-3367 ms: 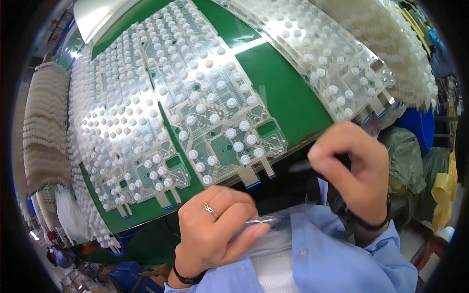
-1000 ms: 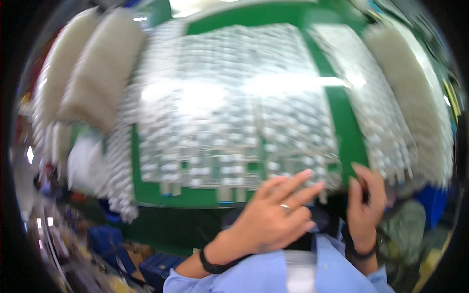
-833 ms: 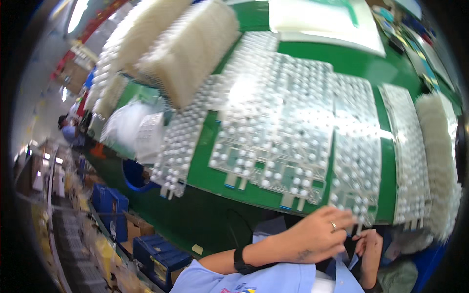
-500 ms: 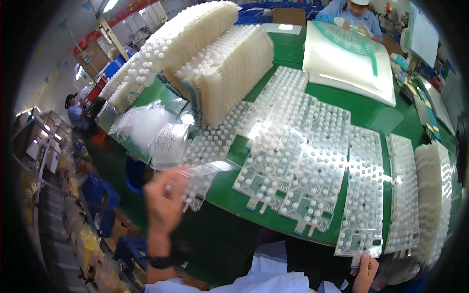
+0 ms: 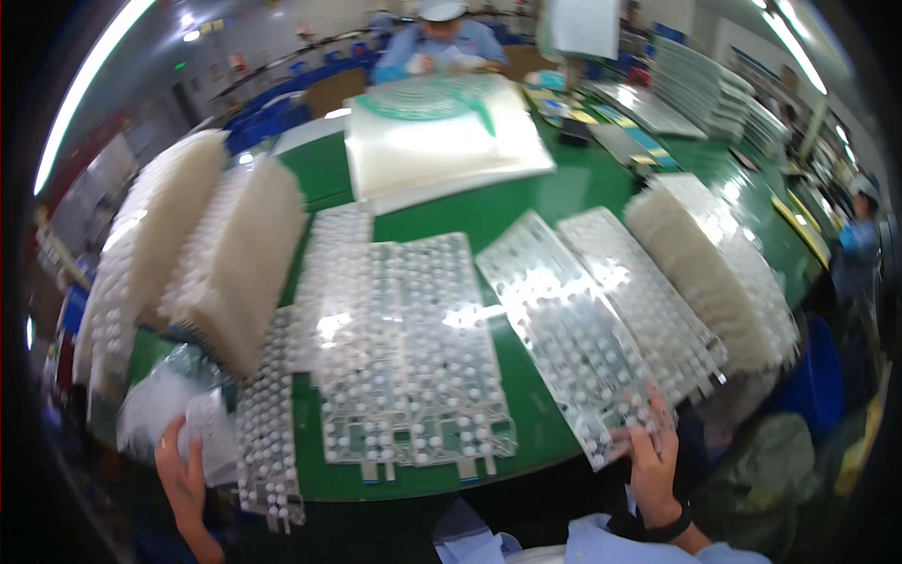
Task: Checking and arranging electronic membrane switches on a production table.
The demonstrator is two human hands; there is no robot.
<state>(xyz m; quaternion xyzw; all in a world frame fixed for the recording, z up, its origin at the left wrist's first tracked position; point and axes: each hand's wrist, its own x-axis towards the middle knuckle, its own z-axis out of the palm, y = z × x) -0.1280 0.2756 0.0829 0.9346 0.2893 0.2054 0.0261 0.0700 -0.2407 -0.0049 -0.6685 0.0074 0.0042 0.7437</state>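
Observation:
My left hand (image 5: 183,475) reaches low on the left and closes on the edge of a clear plastic bag (image 5: 155,404) of parts, beside a narrow clear membrane sheet (image 5: 268,423) that hangs over the table's front edge. My right hand (image 5: 653,461) grips the near corner of a long clear dotted membrane sheet (image 5: 564,334) at the front right. Between my hands lie two more dotted clear sheets (image 5: 409,348) side by side on the green table (image 5: 536,432).
Tall white stacks of sheets (image 5: 225,254) lean at the left and another stack (image 5: 723,263) lies at the right. A white pile with a green printed sheet (image 5: 442,132) sits at the back, where a person in blue (image 5: 437,42) works. Another person stands far right.
My view has swung up and right across the table. My left hand has dropped to the bag at the lower left. My right hand has come up onto the corner of the right sheet.

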